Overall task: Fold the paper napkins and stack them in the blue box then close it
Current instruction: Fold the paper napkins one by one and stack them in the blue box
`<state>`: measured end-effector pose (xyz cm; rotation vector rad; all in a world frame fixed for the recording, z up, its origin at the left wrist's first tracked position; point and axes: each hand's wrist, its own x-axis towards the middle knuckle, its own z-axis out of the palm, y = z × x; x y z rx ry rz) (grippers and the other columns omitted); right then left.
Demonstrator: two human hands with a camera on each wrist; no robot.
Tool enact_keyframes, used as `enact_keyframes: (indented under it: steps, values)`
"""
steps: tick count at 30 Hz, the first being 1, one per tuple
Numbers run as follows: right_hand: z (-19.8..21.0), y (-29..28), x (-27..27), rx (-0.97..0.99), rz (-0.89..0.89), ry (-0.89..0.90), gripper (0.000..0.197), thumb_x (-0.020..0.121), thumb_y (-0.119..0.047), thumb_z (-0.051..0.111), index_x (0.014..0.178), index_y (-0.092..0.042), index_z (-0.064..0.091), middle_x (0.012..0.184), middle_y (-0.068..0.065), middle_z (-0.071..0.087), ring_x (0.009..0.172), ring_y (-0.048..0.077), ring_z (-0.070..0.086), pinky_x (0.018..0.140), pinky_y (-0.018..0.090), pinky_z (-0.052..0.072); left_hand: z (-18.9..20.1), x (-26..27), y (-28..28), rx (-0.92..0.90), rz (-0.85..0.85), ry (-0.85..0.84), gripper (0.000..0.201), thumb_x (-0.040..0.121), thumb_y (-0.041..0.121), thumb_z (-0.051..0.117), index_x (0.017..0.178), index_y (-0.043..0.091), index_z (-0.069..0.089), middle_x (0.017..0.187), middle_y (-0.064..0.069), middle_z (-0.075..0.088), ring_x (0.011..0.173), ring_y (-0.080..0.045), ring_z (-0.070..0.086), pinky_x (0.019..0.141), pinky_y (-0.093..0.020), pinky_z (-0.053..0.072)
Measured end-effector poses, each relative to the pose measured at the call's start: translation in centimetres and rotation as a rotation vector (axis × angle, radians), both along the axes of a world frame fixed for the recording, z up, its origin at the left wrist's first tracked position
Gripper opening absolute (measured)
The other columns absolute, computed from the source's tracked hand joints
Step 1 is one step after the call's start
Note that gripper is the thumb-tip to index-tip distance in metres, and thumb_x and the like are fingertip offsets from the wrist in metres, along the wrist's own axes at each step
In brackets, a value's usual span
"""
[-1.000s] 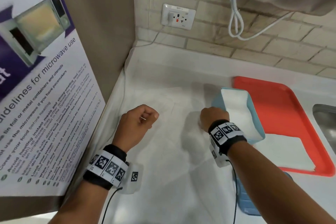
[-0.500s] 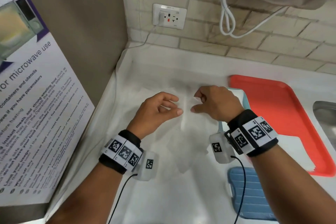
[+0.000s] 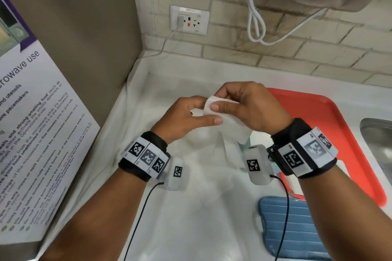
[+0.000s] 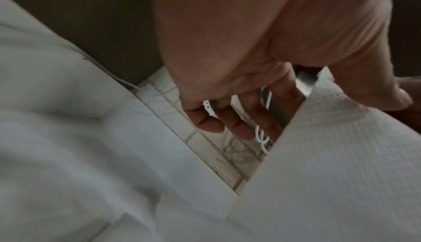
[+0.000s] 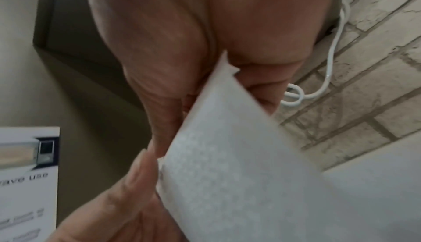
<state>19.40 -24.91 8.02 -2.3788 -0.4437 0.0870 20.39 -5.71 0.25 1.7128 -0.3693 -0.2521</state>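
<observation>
Hands raised at frame centre: right hand point(image 3: 252, 108) pinches the white embossed paper napkin point(image 3: 227, 121) by its top corner while left hand point(image 3: 186, 116) pinches the neighbouring edge, apparently to align a fold, above the ribbed blue lid point(image 3: 297, 226) at lower right.

Shared kitchenette, microwave-use poster point(image 3: 31, 123), steel sink point(image 3: 379, 144), tiled backsplash point(image 3: 275, 55)

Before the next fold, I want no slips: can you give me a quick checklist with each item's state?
1. Right hand pinches the white paper napkin: ok.
2. Left hand holds the napkin too: ok.
3. Napkin lifted off the white counter: ok.
4. Napkin edges aligned: cannot tell.
5. Ribbed blue lid off the box: ok.
6. Room left in the box: cannot tell, hidden.
</observation>
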Motion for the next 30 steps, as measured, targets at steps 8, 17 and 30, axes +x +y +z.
enact_keyframes:
  steps: [8,17,30]
  values:
    - [0.9,-0.4,1.8,0.148,-0.036,0.101,0.005,0.087,-0.025,0.078,0.085,-0.024,0.074,0.085,0.005,0.076,0.078,0.029,0.07,0.081,0.05,0.057,0.8,-0.2,0.7,-0.242,0.022,0.07,0.027,0.081,0.024,0.077,0.106,0.013,0.078,0.105,-0.007,0.08,0.097,-0.019,0.075,0.088,-0.034,0.059]
    - [1.5,1.0,2.0,0.353,-0.039,0.112,0.016,0.097,-0.025,0.065,0.093,-0.011,0.073,0.081,0.004,0.072,0.067,0.012,0.063,0.063,0.024,0.053,1.1,-0.6,1.6,-0.347,0.075,0.158,0.027,0.087,0.023,0.07,0.108,0.007,0.074,0.105,-0.006,0.079,0.098,-0.021,0.075,0.083,-0.033,0.061]
    - [-11.3,1.9,3.0,-0.528,-0.321,0.404,0.061,0.096,-0.049,0.059,0.138,-0.006,0.051,0.141,0.014,0.054,0.127,0.032,0.054,0.102,0.037,0.044,-2.8,-1.1,6.6,-0.482,0.444,0.281,0.023,0.094,0.009,0.069,0.116,0.009,0.072,0.116,-0.008,0.077,0.104,-0.024,0.075,0.082,-0.038,0.061]
